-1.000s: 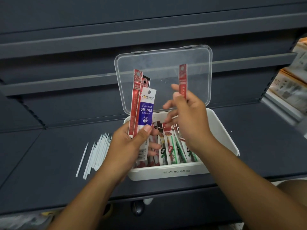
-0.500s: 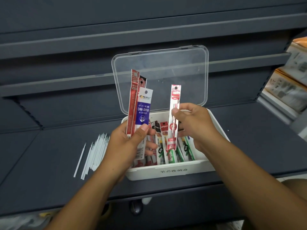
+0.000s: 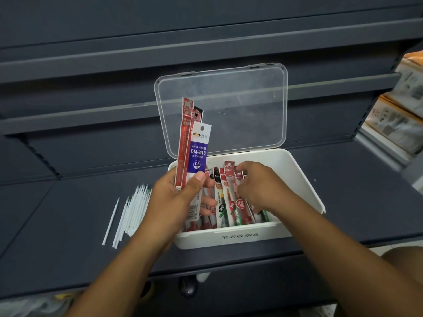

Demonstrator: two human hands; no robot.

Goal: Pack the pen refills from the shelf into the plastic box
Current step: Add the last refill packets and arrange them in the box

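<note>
L hand (image 3: 180, 197) is gripping refill packs (image 3: 197, 154) upright, thumb on front. R hand (image 3: 261, 188), fingers curled, is pinching a red pack (image 3: 230, 171) lying w/ others in the white box (image 3: 304, 179) on the shelf (image 3: 68, 225). Loose white refills (image 3: 131, 213) are lying left; clear lid (image 3: 229, 106) is standing open behind.

Dark grey metal shelf (image 3: 57, 213) carries a white rectangular plastic box (image 3: 304, 184) (clear lid up), with loose thin white sticks (image 3: 135, 209) just left.

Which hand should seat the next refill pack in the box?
Right. The left hand grips the upright refill bundle; the right hand is beside it, inside the plastic box.
</note>
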